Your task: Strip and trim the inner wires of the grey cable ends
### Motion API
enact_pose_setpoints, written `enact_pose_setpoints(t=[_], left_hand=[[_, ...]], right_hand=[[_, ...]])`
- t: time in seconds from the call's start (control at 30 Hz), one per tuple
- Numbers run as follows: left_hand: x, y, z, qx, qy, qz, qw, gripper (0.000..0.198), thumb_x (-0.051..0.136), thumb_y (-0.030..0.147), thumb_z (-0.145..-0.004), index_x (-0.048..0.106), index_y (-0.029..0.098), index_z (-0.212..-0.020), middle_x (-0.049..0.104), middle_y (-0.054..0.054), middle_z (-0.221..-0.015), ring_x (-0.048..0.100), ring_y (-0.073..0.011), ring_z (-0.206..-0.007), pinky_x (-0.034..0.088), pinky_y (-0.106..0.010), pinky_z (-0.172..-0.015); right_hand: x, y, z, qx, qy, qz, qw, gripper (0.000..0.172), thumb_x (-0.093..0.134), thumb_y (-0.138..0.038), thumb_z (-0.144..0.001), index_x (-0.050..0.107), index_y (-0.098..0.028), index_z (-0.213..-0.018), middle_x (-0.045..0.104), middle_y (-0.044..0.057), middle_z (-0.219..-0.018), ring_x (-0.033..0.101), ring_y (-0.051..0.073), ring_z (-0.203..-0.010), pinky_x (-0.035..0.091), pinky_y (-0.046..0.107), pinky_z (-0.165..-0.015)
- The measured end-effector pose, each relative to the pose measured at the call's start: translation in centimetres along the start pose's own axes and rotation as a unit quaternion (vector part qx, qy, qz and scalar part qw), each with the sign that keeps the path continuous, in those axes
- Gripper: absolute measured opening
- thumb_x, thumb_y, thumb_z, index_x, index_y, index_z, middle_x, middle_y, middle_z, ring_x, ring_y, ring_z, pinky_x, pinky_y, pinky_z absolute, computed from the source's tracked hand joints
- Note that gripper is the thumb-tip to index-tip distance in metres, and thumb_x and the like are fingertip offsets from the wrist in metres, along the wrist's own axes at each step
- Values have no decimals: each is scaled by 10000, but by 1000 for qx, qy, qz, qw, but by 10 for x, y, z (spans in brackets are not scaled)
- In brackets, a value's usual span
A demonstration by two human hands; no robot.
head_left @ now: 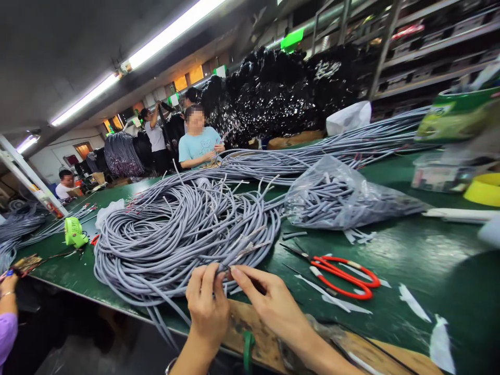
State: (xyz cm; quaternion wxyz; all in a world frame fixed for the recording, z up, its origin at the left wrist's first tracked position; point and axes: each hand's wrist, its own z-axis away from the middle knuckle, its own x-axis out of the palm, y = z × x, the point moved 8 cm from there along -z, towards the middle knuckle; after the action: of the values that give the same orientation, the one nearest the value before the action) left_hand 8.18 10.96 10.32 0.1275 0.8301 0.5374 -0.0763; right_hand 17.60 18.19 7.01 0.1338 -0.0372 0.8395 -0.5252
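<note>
My left hand [207,299] is closed in a pinch around a grey cable [230,259] at the front of the coil. Close beside it, the thumb and forefinger of my right hand [271,297] press together on a small dark bit at the cable's end, too small to make out. Behind both hands lies a large coil of grey cables [156,234], several with pale, frayed ends. Red-handled scissors [347,276] rest to the right, blades towards the coil. A wooden board [253,333] with a green clip [248,346] sits under my hands at the table edge.
A clear bag of short grey pieces [332,198] stands behind the scissors on the green table [394,245]. White scraps [414,302] lie at right. A green fan [75,232] is left of the coil. Co-workers [201,138] are across the table; a purple sleeve [7,333] shows at left.
</note>
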Motion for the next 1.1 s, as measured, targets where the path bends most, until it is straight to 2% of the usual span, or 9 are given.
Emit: enact_pose_setpoints(t=[0.13, 0.23, 0.37, 0.47, 0.53, 0.63, 0.7, 0.87, 1.1], left_hand=[[3, -1, -2, -7, -34, 11, 999, 176, 432, 127, -866, 606, 122, -889, 636, -67, -655, 602, -149, -588, 463, -235, -550], [8, -15, -11, -108, -124, 77, 983, 251, 390, 180, -877, 622, 127, -798, 626, -59, -632, 576, -143, -564, 424, -232, -532], [25, -35, -16, -271, -295, 242, 884, 421, 384, 368, -869, 568, 129, -576, 483, 6, -481, 434, -100, -457, 336, -213, -457], [32, -31, -14, -290, -397, 323, 809, 490, 382, 453, -849, 552, 125, -528, 327, 51, -413, 300, -71, -388, 265, -202, -391], [26, -31, -17, -254, -371, 280, 848, 407, 409, 387, -861, 609, 119, -629, 429, 28, -458, 385, -86, -420, 321, -203, -413], [1, -19, -25, -109, -192, 133, 966, 168, 494, 225, -844, 632, 129, -855, 626, -63, -725, 569, -144, -641, 453, -240, -587], [-8, -3, -19, -9, -105, 67, 992, 147, 484, 129, -845, 606, 137, -927, 644, -78, -764, 594, -150, -698, 470, -248, -648], [-2, 6, -15, 39, -99, 40, 994, 178, 426, 113, -861, 595, 133, -910, 639, -59, -652, 578, -138, -568, 440, -231, -539], [18, -23, -21, -239, -276, 216, 905, 367, 404, 307, -869, 607, 133, -617, 565, -32, -546, 487, -124, -528, 374, -228, -516]], right_hand=[[-5, -4, 4, -17, 55, 16, 998, 409, 429, -438, -805, 700, -141, -733, 700, 75, -684, 641, 193, -616, 516, 246, -562], [-8, -11, 6, -42, 73, 29, 996, 396, 445, -430, -802, 703, -141, -720, 713, 96, -704, 663, 205, -637, 534, 253, -586], [-11, -19, 12, -79, 93, 44, 992, 352, 477, -409, -798, 703, -151, -719, 718, 97, -704, 673, 203, -625, 548, 261, -616], [-12, -23, 14, -102, 97, 52, 989, 326, 491, -392, -797, 702, -156, -719, 717, 90, -688, 671, 193, -600, 550, 247, -598], [-13, -23, 14, -105, 103, 53, 988, 333, 491, -396, -798, 702, -153, -713, 718, 92, -688, 673, 193, -602, 552, 243, -598], [-15, -22, 12, -95, 103, 52, 989, 360, 483, -416, -803, 703, -150, -702, 718, 94, -684, 674, 194, -598, 554, 244, -605], [-15, -22, 12, -91, 97, 49, 990, 378, 472, -424, -811, 703, -147, -698, 718, 100, -687, 675, 195, -605, 553, 245, -608], [-16, -20, 13, -74, 96, 45, 992, 411, 456, -453, -815, 706, -153, -688, 718, 106, -701, 672, 200, -607, 553, 258, -597], [-15, -16, 15, -55, 80, 24, 995, 356, 483, -437, -803, 698, -172, -703, 718, 85, -700, 667, 213, -624, 550, 284, -614]])
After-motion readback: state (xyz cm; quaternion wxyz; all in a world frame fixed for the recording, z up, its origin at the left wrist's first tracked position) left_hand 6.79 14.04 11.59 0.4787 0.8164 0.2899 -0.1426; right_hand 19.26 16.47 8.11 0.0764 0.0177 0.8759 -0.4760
